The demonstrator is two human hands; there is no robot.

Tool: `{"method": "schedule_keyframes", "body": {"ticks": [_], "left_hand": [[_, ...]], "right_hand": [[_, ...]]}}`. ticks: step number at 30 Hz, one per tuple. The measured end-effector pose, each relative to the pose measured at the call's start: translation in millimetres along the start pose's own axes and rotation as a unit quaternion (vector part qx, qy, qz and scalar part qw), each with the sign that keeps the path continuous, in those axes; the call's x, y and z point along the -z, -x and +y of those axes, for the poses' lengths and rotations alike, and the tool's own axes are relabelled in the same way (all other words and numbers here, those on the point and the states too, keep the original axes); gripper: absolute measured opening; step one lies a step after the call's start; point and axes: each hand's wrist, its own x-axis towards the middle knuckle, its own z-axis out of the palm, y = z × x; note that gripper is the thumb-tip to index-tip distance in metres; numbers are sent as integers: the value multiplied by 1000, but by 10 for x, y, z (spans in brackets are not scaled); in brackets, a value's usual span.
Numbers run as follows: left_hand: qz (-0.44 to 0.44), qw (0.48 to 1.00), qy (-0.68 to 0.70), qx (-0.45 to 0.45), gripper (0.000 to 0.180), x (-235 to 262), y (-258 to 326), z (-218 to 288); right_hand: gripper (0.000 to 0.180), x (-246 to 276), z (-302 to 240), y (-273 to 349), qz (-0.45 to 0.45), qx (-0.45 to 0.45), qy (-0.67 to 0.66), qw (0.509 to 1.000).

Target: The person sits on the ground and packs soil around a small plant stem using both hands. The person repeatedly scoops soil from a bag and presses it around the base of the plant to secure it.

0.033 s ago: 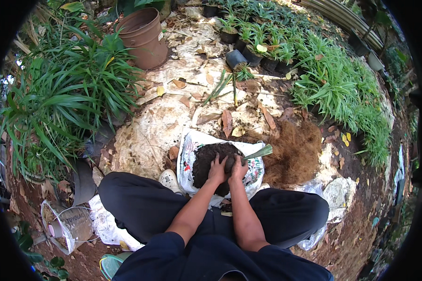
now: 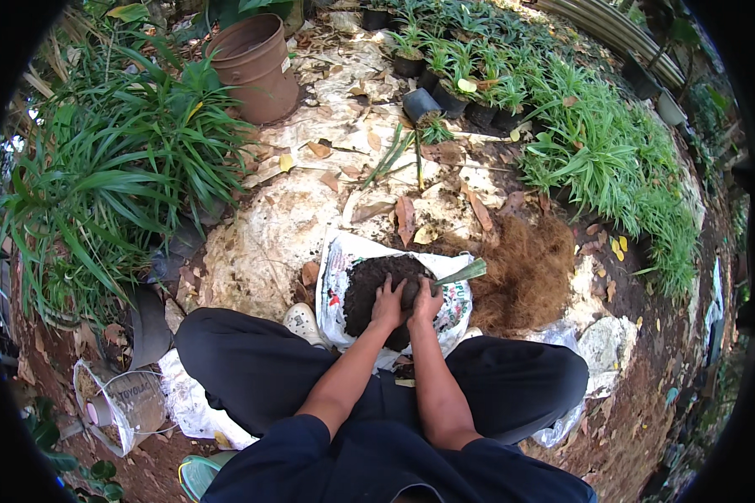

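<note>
- Two bare hands in our view, both over the soil in a white printed sack, pressed on one dark clump from opposite sides.
- Left hand: fingers spread and lightly curved, laid along the clump's left side; partly open, sharing the hold.
- Right hand: fingers bent round the clump's right side, tighter than the left; also has hold. We can't see the undersides of either hand.
- Clump location: between the hands, above the sack's right half. We can't tell whether it touches the soil below.
- Green leaf stub slants up and right from beside the right hand, blunt at the end. Its base is hidden from us.
- Sack: opened out, dark soil heaped in the middle, edges bare. It sits between our bent knees.
- Brown fibre heap: just right of the sack.
- Pale clog on our left foot, near the sack's left edge.
- Ahead of us: loose green blades and a tipped black pot on the leaf-strewn ground.
- Further out: brown tub upright at upper left, long-leaved plants left, low striped plants right.
- Lower left: tipped bucket with a wire handle.
</note>
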Motion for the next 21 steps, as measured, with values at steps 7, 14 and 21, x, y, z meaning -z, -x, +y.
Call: {"method": "schedule_keyframes", "body": {"ticks": [7,14,21], "left_hand": [[38,996,-36,-71,43,37,33,-147],[104,990,93,-33,27,-56,-25,-289],[142,878,436,137,27,-175,-143,-268]], "right_hand": [[22,-61,24,6,-9,10,29,999],[31,-2,43,-29,-50,-24,60,997],[37,58,112,-118,-34,-37,139,989]]}}
